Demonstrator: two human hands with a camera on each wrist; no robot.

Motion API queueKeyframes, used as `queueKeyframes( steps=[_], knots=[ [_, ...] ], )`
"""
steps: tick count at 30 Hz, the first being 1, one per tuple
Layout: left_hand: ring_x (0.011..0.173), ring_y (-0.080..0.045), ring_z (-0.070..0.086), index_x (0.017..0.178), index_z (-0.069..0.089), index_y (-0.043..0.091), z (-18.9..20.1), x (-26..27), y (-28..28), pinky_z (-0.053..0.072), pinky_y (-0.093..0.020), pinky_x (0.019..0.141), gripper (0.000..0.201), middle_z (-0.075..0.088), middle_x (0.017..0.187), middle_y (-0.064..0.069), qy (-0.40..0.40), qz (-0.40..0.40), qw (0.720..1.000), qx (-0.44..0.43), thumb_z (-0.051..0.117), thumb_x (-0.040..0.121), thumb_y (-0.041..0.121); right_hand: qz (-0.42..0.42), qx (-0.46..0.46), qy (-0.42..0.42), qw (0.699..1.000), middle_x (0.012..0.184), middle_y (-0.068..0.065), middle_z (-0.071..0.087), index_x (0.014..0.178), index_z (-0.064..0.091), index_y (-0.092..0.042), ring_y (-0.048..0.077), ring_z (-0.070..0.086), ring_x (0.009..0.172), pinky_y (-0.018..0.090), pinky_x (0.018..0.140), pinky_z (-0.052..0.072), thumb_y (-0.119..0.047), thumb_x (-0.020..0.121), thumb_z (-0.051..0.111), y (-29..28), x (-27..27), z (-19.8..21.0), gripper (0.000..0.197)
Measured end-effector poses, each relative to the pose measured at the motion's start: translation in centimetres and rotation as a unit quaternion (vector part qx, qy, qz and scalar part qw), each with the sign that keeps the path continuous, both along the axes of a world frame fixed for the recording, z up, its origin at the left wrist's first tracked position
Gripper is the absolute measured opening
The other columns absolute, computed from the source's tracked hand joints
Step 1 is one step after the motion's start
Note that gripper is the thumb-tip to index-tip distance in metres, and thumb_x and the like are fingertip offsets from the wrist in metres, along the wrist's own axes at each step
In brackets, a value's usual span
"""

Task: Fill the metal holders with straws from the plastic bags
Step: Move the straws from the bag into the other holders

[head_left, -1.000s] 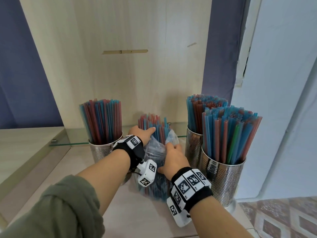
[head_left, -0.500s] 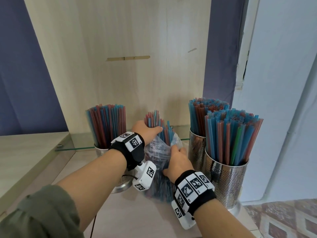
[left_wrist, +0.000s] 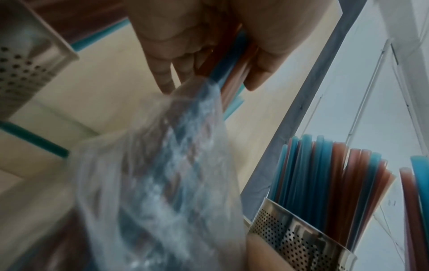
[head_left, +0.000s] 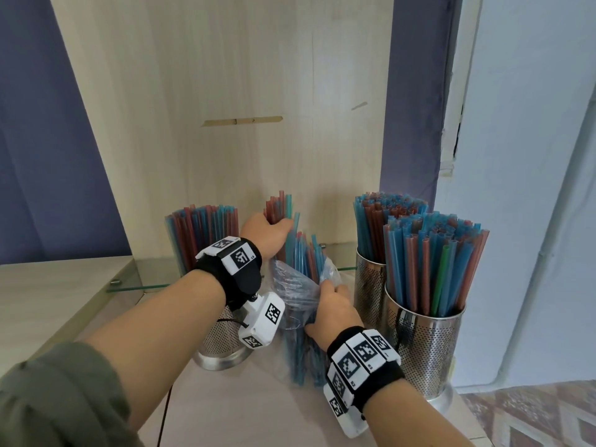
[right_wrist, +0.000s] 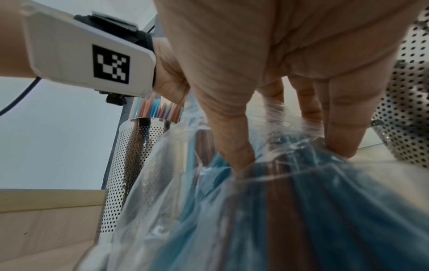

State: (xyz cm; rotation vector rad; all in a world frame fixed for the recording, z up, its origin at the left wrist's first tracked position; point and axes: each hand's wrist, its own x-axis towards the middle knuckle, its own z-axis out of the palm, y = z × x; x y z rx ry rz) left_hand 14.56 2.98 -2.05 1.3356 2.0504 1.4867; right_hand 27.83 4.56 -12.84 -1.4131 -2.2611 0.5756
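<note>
My left hand [head_left: 267, 233] grips a bunch of red and blue straws [head_left: 279, 206] and holds it raised partly out of a clear plastic bag [head_left: 295, 296]. The left wrist view shows the fingers [left_wrist: 162, 73] and thumb curled round that bunch [left_wrist: 228, 71] above the bag [left_wrist: 162, 165]. My right hand [head_left: 332, 309] pinches the bag near its mouth; in the right wrist view its thumb [right_wrist: 227, 132] and fingers squeeze the plastic [right_wrist: 267, 201] over the remaining straws [head_left: 304, 258]. A metal holder [head_left: 219, 337] full of straws stands left of the bag, partly hidden by my left wrist.
Two perforated metal holders packed with straws stand at the right, a near one [head_left: 425, 346] and a far one [head_left: 369, 285]. A wooden back panel [head_left: 225, 91] rises behind. A glass shelf edge [head_left: 138, 287] runs at the left, and the counter ends at the right by a tiled floor [head_left: 532, 411].
My left hand has risen, drawing a bunch of straws up out of the bag. My right hand has stayed low, holding the bag down.
</note>
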Motion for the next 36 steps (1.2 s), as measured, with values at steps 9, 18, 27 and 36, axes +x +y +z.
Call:
queueKeyframes(
  steps=[9, 18, 27, 36],
  knots=[
    [0.059, -0.02, 0.054, 0.075, 0.066, 0.006, 2.7, -0.4, -0.3, 0.039, -0.021, 0.05, 0.031, 0.058, 0.068, -0.007, -0.033, 0.038, 0.997, 0.055, 0.06, 0.09, 0.032, -0.001, -0.001, -0.001, 1.0, 0.131, 0.01, 0.039, 0.133, 0.036, -0.012, 0.033, 0.057, 0.113, 0.038, 0.095, 0.05, -0.015, 0.082, 0.073, 0.0, -0.1, 0.0, 0.064],
    [0.091, -0.014, 0.071, 0.081, 0.068, 0.014, 5.8, -1.6, -1.0, 0.052, -0.037, 0.096, 0.014, 0.073, 0.09, 0.0, -0.129, 0.005, 0.976, 0.174, 0.058, 0.091, 0.017, 0.012, -0.033, -0.021, 0.999, 0.131, 0.01, 0.036, 0.131, 0.036, -0.013, 0.033, 0.054, 0.114, 0.04, 0.099, 0.048, -0.022, 0.08, 0.075, 0.1, -0.1, 0.4, 0.065],
    [0.083, -0.021, 0.073, 0.082, 0.065, 0.007, 8.6, -3.9, -4.0, 0.056, -0.038, 0.089, 0.016, 0.073, 0.085, -0.009, -0.169, -0.008, 0.942, 0.289, 0.055, 0.093, 0.009, -0.013, -0.018, 0.007, 1.0, 0.133, 0.014, 0.053, 0.128, 0.055, -0.013, 0.033, 0.05, 0.121, 0.037, 0.102, 0.044, -0.028, 0.092, 0.05, 3.0, -1.3, 6.5, 0.04],
    [0.079, -0.016, 0.073, 0.081, 0.065, 0.009, 11.3, -5.2, -8.8, 0.056, -0.029, 0.08, 0.018, 0.073, 0.076, -0.001, -0.134, -0.02, 0.923, 0.359, 0.053, 0.095, 0.009, -0.041, -0.01, 0.043, 0.998, 0.116, 0.013, 0.062, 0.12, 0.054, -0.006, 0.03, 0.061, 0.106, 0.035, 0.086, 0.053, -0.05, 0.081, 0.07, 4.4, -6.9, 6.5, 0.061]
  ],
)
